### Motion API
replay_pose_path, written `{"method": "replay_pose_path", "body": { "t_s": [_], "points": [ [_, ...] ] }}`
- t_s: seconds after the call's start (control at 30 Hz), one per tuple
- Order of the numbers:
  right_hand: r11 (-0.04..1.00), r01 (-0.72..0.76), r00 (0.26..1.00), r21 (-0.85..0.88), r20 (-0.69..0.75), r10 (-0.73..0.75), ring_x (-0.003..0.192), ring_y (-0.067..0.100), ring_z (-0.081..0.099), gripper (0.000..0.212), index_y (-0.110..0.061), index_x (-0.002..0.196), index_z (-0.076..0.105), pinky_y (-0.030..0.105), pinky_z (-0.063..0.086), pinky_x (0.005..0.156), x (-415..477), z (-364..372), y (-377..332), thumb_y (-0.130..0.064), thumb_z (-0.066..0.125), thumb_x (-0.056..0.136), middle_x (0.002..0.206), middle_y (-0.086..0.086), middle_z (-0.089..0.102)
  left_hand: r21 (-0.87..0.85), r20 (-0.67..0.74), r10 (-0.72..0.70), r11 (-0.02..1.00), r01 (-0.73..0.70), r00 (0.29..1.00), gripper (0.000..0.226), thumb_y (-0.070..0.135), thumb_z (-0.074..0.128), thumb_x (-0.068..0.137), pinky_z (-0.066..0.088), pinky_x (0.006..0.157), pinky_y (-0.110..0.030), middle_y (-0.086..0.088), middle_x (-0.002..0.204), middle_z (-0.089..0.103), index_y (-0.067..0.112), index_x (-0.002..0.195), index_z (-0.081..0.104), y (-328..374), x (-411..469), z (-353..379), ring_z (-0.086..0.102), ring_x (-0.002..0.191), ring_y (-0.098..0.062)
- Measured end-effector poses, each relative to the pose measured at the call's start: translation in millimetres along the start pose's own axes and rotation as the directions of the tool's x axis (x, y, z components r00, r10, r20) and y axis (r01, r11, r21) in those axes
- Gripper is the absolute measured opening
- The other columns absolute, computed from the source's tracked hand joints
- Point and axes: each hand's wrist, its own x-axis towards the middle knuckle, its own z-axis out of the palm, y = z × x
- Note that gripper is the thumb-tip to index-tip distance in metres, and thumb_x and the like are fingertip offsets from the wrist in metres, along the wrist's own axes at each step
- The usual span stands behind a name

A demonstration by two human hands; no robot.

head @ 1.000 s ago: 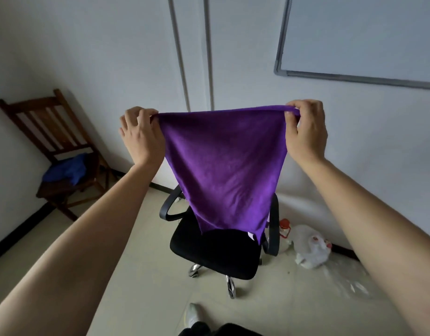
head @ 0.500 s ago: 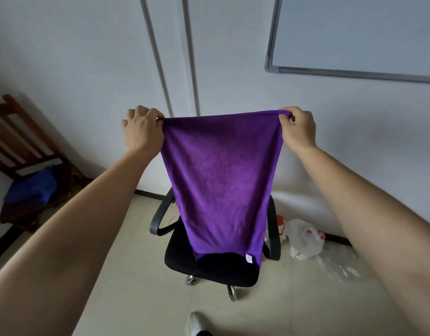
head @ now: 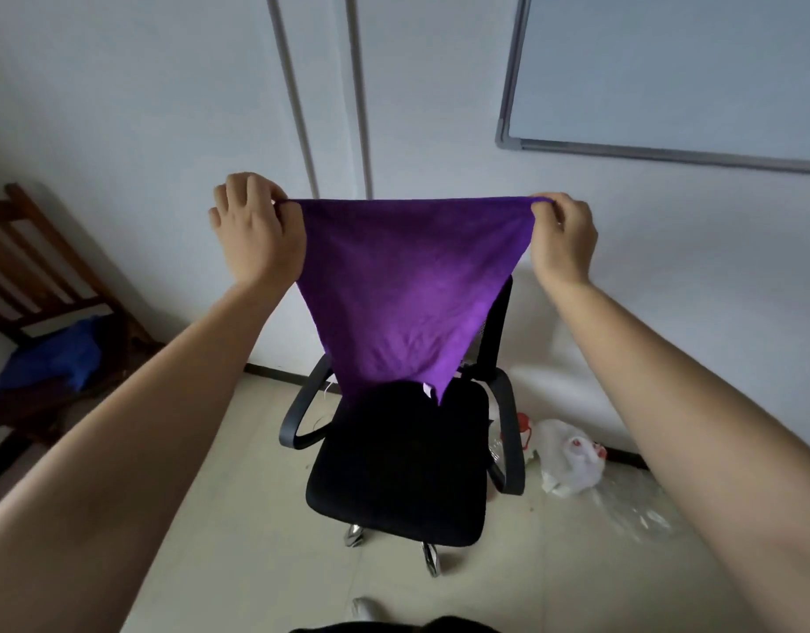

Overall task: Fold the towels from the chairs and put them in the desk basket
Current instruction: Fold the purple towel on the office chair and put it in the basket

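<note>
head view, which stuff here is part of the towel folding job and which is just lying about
Job: purple cloth towel, pinched at its top corners by the left hand and right hand; crumpled blue towel on the brown wooden chair; black swivel office chair.
Lying about: white plastic bag; clear plastic sheet; grey-framed whiteboard.

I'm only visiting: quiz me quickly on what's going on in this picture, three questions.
1. True or false: the purple towel lies folded on the black office chair.
2. What grips the towel's top corners? A) one hand B) both hands C) neither
3. Fill in: a ___ towel lies on the wooden chair.
Key: 1 false, it hangs spread out. 2 B, left hand and right hand. 3 blue, the blue towel.
</note>
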Motion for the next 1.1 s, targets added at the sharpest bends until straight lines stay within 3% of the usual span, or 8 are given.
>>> {"method": "replay_pose_path", "body": {
  "t_s": [0.23, 0.43, 0.53, 0.63, 0.77, 0.83, 1.0, 1.1],
  "points": [
    [0.998, -0.067, 0.992, -0.023, 0.101, 0.069, 0.078, 0.017, 0.053, 0.019, -0.02, 0.069, 0.057, 0.026, 0.037, 0.07, -93.2, -35.0, 62.6, -0.031, 0.045, 0.079, 0.085, 0.002, 0.059, 0.073, 0.055, -0.034, 0.997, 0.029, 0.998, 0.004, 0.011, 0.049, 0.075, 0.028, 0.076, -0.034, -0.011, 0.094, 0.056, 0.007, 0.072, 0.05, -14.0, -135.1, -34.8, 0.046, 0.088, -0.029],
    [0.962, -0.104, 0.938, -0.251, 0.296, 0.179, 0.069, 0.022, 0.048, 0.037, -0.005, 0.063, 0.057, 0.035, 0.033, 0.058, -182.5, -65.0, 158.3, -0.034, 0.043, 0.079, 0.07, 0.003, 0.053, 0.188, 0.366, -0.115, 0.981, 0.048, 0.923, 0.014, 0.021, 0.044, 0.073, 0.033, 0.074, -0.039, -0.011, 0.091, 0.055, 0.009, 0.068, 0.05, -36.6, -289.8, -54.2, 0.045, 0.085, -0.032],
    [0.926, -0.083, 0.88, -0.367, 0.408, 0.241, 0.067, 0.024, 0.048, 0.035, -0.005, 0.059, 0.053, 0.036, 0.029, 0.054, -230.4, -83.2, 201.4, -0.033, 0.043, 0.078, 0.065, 0.008, 0.053, 0.251, 0.559, -0.204, 0.965, 0.07, 0.804, 0.025, 0.028, 0.038, 0.074, 0.037, 0.077, -0.04, -0.01, 0.092, 0.056, 0.009, 0.07, 0.054, -45.4, -358.5, -61.0, 0.047, 0.087, -0.032],
    [0.873, -0.073, 0.793, -0.481, 0.503, 0.344, 0.066, 0.029, 0.048, 0.031, -0.012, 0.052, 0.045, 0.037, 0.033, 0.056, -268.5, -102.0, 229.7, -0.033, 0.043, 0.076, 0.061, 0.01, 0.051, 0.355, 0.711, -0.329, 0.931, 0.087, 0.621, 0.029, 0.032, 0.038, 0.077, 0.038, 0.084, -0.04, -0.007, 0.098, 0.059, 0.011, 0.074, 0.057, -48.6, -407.2, -64.6, 0.048, 0.096, -0.03],
    [0.764, -0.035, 0.603, -0.644, 0.596, 0.53, 0.062, 0.031, 0.042, 0.037, -0.01, 0.054, 0.036, 0.037, 0.029, 0.052, -299.8, -121.1, 252.5, -0.029, 0.049, 0.083, 0.053, 0.007, 0.041, 0.458, 0.814, -0.438, 0.888, 0.043, 0.382, 0.017, 0.029, 0.049, 0.086, 0.035, 0.095, -0.039, -0.002, 0.112, 0.056, 0.018, 0.085, 0.062, -50.0, -450.8, -67.4, 0.046, 0.112, -0.026],
    [0.724, -0.009, 0.551, -0.689, 0.601, 0.579, 0.065, 0.031, 0.046, 0.036, -0.009, 0.056, 0.039, 0.037, 0.032, 0.055, -302.5, -125.3, 257.4, -0.024, 0.051, 0.087, 0.057, 0.009, 0.045, 0.465, 0.832, -0.453, 0.884, 0.043, 0.319, 0.016, 0.028, 0.05, 0.087, 0.035, 0.097, -0.04, -0.002, 0.117, 0.055, 0.02, 0.091, 0.064, -49.2, -456.8, -67.5, 0.045, 0.116, -0.026],
    [0.746, -0.015, 0.499, -0.665, 0.642, 0.582, 0.08, 0.031, 0.056, 0.026, -0.019, 0.066, 0.058, 0.035, 0.038, 0.066, -282.7, -114.0, 259.2, -0.025, 0.049, 0.09, 0.072, 0.006, 0.06, 0.463, 0.804, -0.473, 0.878, 0.12, 0.36, 0.02, 0.023, 0.051, 0.088, 0.038, 0.096, -0.04, -0.005, 0.12, 0.057, 0.019, 0.101, 0.065, -52.4, -435.0, -53.9, 0.047, 0.117, -0.027],
    [0.775, -0.021, 0.501, -0.632, 0.664, 0.555, 0.098, 0.029, 0.061, 0.028, -0.024, 0.099, 0.074, 0.031, 0.043, 0.077, -262.3, -94.4, 253.5, -0.022, 0.048, 0.093, 0.1, 0.006, 0.072, 0.487, 0.748, -0.521, 0.852, 0.191, 0.411, 0.023, 0.018, 0.048, 0.089, 0.04, 0.093, -0.04, -0.006, 0.116, 0.059, 0.017, 0.105, 0.065, -59.4, -408.0, -38.0, 0.049, 0.113, -0.028]
  ]
}}
